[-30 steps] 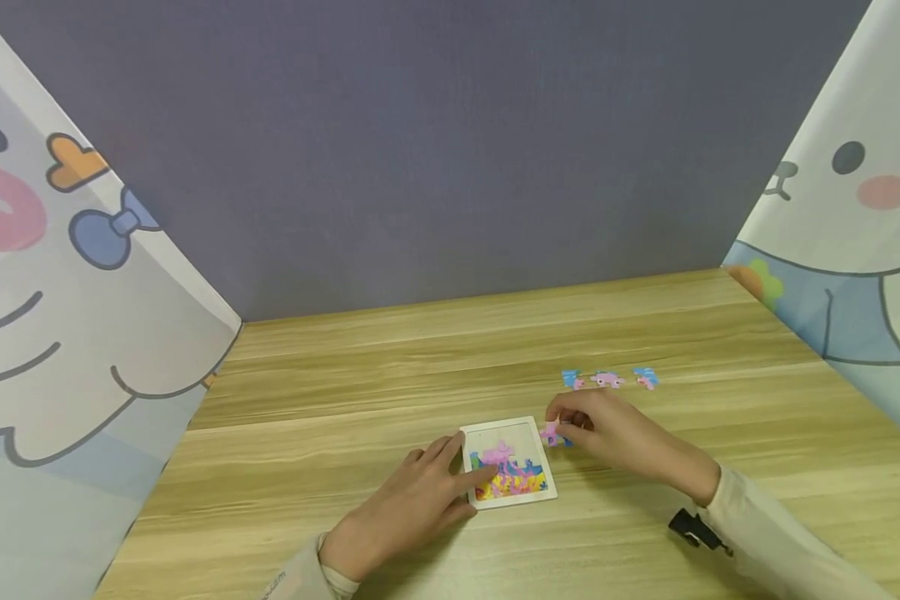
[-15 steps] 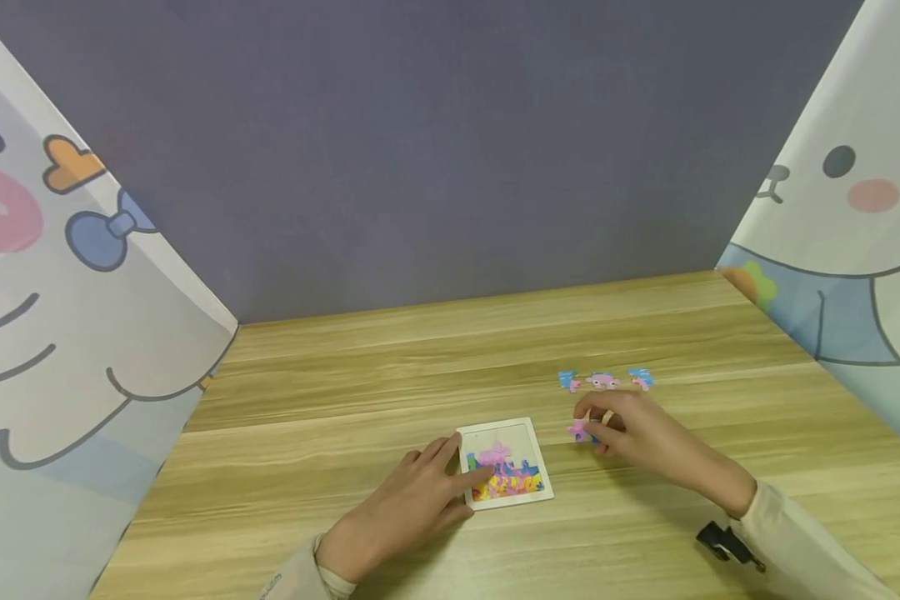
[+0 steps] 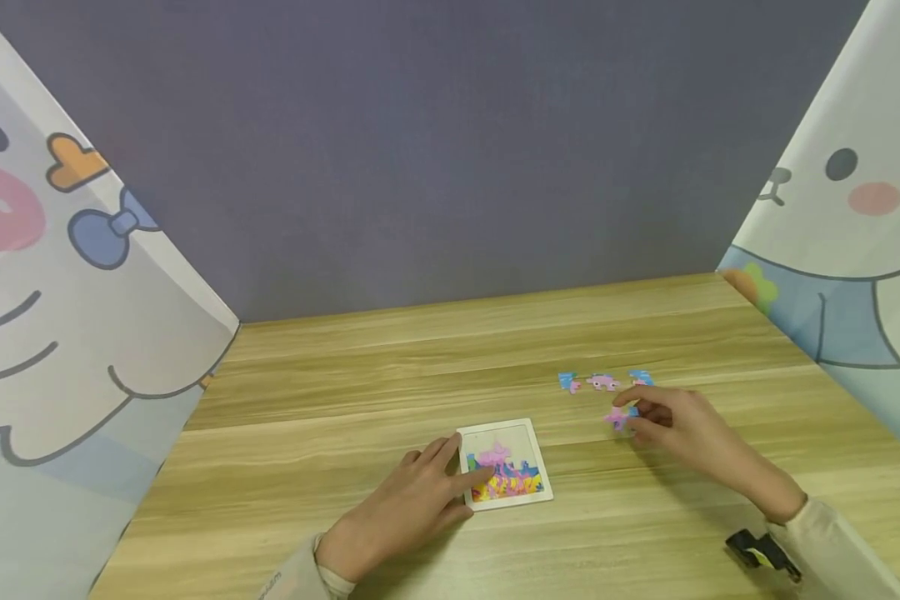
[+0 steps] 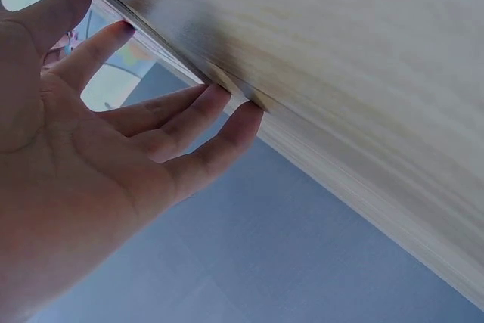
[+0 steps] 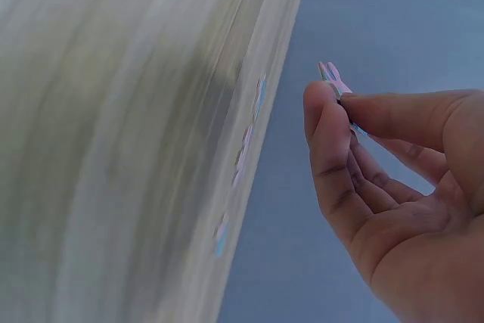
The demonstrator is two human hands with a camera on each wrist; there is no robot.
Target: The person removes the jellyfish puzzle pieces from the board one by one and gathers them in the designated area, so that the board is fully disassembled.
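My right hand (image 3: 690,433) pinches a pink and blue jigsaw piece (image 3: 616,418) between thumb and fingertips, raised off the table. In the right wrist view this piece (image 5: 333,73) pokes out past the fingertips. To the left lies a white-framed puzzle tray (image 3: 542,460), its lower part filled with colourful pieces and its upper part bare. My left hand (image 3: 408,512) rests at the tray's left side with fingers extended, the index finger reaching over the filled part. From the left wrist view, the fingertips (image 4: 249,115) are down at the tray's edge and the tabletop.
Three loose jigsaw pieces lie in a row beyond my right hand: a blue one (image 3: 567,381), a pink one with eyes (image 3: 603,382) and another blue one (image 3: 641,377). A black device (image 3: 762,553) sits by the right sleeve. A dark panel (image 3: 450,167) closes off the table's back.
My right hand has moved right, away from the tray, carrying the pinched jigsaw piece. The left hand and the tray have stayed in place.
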